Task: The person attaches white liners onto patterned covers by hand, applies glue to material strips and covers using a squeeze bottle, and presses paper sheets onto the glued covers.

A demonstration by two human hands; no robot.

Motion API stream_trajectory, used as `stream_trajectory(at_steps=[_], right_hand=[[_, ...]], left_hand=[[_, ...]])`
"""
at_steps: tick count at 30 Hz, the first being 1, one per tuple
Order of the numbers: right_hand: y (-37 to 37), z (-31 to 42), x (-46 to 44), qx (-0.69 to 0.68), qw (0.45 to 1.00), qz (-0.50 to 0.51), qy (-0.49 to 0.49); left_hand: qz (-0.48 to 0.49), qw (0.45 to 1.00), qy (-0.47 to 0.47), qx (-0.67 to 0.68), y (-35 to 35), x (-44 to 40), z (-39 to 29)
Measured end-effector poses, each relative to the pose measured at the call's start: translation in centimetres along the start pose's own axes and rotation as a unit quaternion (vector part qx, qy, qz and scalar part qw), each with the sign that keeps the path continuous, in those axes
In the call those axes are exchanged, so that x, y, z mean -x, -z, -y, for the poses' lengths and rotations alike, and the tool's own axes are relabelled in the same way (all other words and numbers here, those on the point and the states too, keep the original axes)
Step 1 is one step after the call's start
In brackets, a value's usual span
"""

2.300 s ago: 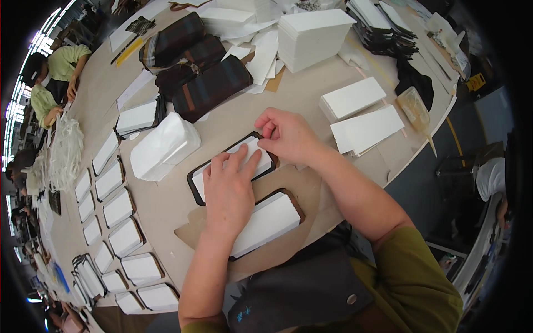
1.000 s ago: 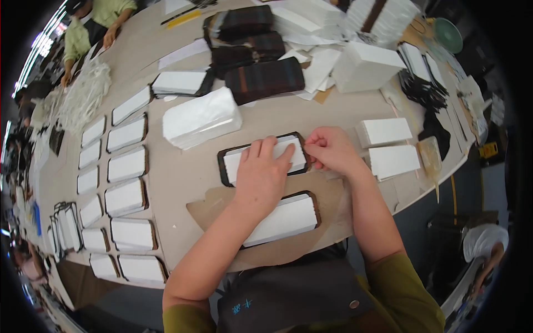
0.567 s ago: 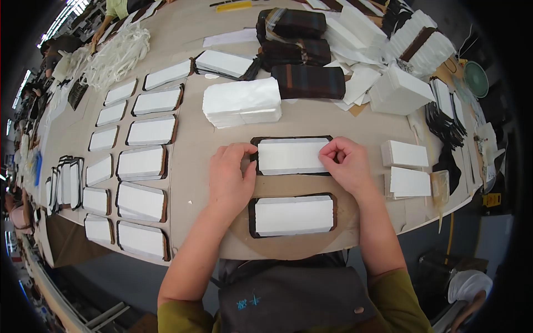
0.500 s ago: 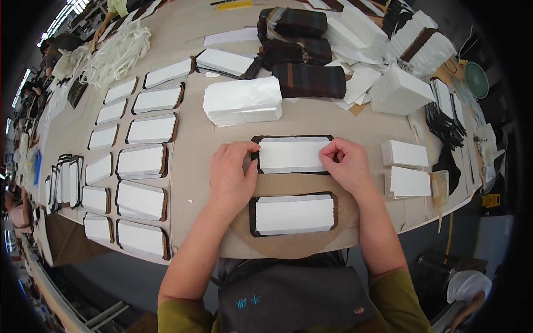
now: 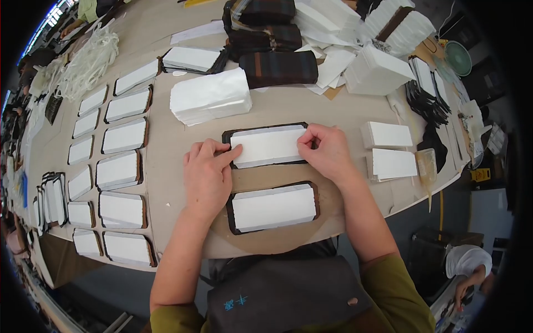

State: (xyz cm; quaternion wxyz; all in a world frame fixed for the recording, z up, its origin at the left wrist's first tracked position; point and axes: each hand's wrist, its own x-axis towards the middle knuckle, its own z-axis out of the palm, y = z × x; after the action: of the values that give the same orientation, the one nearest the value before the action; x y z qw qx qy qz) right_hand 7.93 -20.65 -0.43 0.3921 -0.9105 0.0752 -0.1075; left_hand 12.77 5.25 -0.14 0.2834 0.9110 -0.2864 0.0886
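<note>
A dark-edged piece with a white panel on it (image 5: 268, 145) lies flat in front of me. At its left end is my left hand (image 5: 208, 175), fingers apart, with the index fingertip on the panel's corner. My right hand (image 5: 325, 150) is pinched at the right end, over the dark edge; what lies between thumb and index finger is too small to make out. Nearer to me, a second dark-edged piece with a white panel (image 5: 274, 207) rests on a brown sheet (image 5: 261, 177), touched by neither hand.
Rows of similar pieces (image 5: 125, 135) lie on the left. A white stack (image 5: 211, 95) and dark plaid bundles (image 5: 278, 69) are behind. White blocks (image 5: 390, 135) and a translucent container (image 5: 426, 165) stand on the right. A person in white (image 5: 465, 261) is beyond the table's right edge.
The view has turned and shifted. My left hand has gone from lying across the panel to its left end, and its index finger now reaches onto the corner. My right hand stays pinched at the right end.
</note>
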Motion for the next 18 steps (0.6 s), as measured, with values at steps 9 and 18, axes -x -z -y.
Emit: stream_trajectory(at_steps=[9, 18], right_hand=[[-1.5, 2.6, 1.8, 0.128, 0.954, 0.043, 0.268], [3.7, -0.2, 2.7, 0.110, 0.982, -0.082, 0.128]], left_hand=[[-0.019, 0.999, -0.020, -0.030, -0.5, 1.0, 0.6], [-0.062, 0.997, -0.051, -0.020, 0.7, -0.6, -2.5]])
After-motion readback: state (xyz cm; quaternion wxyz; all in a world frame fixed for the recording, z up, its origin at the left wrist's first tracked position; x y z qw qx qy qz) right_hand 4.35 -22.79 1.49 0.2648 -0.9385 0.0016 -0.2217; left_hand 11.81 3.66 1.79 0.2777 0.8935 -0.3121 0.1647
